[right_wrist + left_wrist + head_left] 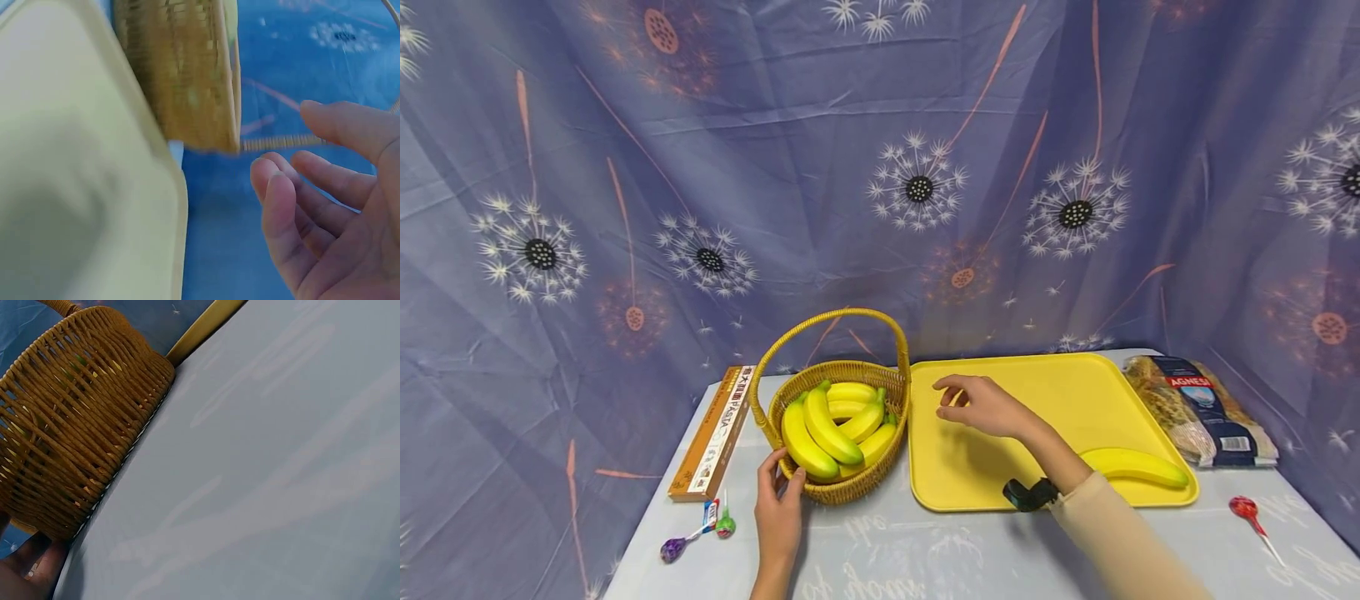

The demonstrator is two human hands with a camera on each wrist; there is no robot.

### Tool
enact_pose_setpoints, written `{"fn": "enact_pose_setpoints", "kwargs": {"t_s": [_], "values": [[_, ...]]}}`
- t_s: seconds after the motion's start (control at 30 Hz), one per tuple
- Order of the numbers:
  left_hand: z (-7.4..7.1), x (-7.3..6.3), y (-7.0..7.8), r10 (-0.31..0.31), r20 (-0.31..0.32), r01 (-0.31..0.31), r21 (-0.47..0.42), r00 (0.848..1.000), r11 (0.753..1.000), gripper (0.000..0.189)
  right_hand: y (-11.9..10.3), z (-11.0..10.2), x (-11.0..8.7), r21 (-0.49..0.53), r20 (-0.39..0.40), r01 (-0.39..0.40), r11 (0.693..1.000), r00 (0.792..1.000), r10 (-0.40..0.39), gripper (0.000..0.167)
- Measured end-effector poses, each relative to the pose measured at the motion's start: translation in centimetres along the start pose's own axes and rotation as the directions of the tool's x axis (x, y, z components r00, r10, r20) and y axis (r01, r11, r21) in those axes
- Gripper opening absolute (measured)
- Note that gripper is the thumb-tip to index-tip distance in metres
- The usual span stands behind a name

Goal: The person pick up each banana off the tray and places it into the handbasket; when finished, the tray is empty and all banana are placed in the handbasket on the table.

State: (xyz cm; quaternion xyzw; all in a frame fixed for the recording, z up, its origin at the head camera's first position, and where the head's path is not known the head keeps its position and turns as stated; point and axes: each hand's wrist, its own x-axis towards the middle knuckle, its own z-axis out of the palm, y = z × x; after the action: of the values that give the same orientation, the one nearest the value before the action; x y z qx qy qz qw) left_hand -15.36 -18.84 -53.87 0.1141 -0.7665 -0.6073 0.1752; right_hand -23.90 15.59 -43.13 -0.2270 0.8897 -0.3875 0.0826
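Observation:
My left hand (778, 508) holds the near left side of a wicker basket (850, 492), fingers and thumb against the weave. In the left wrist view its fingertips (47, 565) meet the basket (94, 419) low at one end. Several yellow bananas (827, 425) with green tips lie heaped inside the basket. Over the left part of a yellow tray (1045, 375) hovers my right hand (981, 404), its fingers loosely bent with nothing between them. One banana (1138, 467) lies at the tray's near right corner, partly behind the right forearm.
Left of the basket lies a long pasta box (715, 437), with a purple lollipop (673, 548) and a green lollipop (726, 525) before it. A pasta bag (1202, 412) sits right of the tray, near a red lollipop (1243, 507). Behind the table hangs a patterned curtain (820, 192).

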Motion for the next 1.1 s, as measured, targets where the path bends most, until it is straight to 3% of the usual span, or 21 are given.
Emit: {"fn": "enact_pose_setpoints", "kwargs": {"t_s": [0.13,0.33,0.63,0.8,0.97,1.1], "values": [[0.0,0.0,0.0,0.004,0.002,-0.004,0.003,1.000,1.000,0.043,1.7,-2.2,-3.2,-0.055,-0.060,-0.031,0.998,0.998,0.028,0.038],[0.0,0.0,0.0,-0.003,0.009,0.003,0.005,1.000,1.000,0.044,4.7,-4.5,-7.9,-0.153,-0.134,-0.122,0.981,0.986,0.102,0.044],[-0.2,-0.1,-0.2,-0.024,0.010,0.024,0.014,1.000,1.000,0.044,7.8,-6.5,-13.2,-0.258,-0.140,-0.285,0.923,0.956,0.257,0.059],[-0.2,0.0,-0.2,-0.009,0.015,0.009,0.006,1.000,1.000,0.044,8.7,-7.0,-15.2,-0.361,-0.108,-0.357,0.862,0.934,0.341,0.050],[-0.1,0.0,-0.1,0.011,0.014,-0.011,-0.002,1.000,1.000,0.043,9.1,-7.0,-15.9,-0.442,-0.118,-0.398,0.804,0.914,0.388,0.045],[-0.1,0.0,-0.2,0.008,0.014,-0.008,0.000,1.000,1.000,0.044,9.5,-6.1,-15.5,-0.432,-0.162,-0.391,0.813,0.920,0.356,0.043]]}}
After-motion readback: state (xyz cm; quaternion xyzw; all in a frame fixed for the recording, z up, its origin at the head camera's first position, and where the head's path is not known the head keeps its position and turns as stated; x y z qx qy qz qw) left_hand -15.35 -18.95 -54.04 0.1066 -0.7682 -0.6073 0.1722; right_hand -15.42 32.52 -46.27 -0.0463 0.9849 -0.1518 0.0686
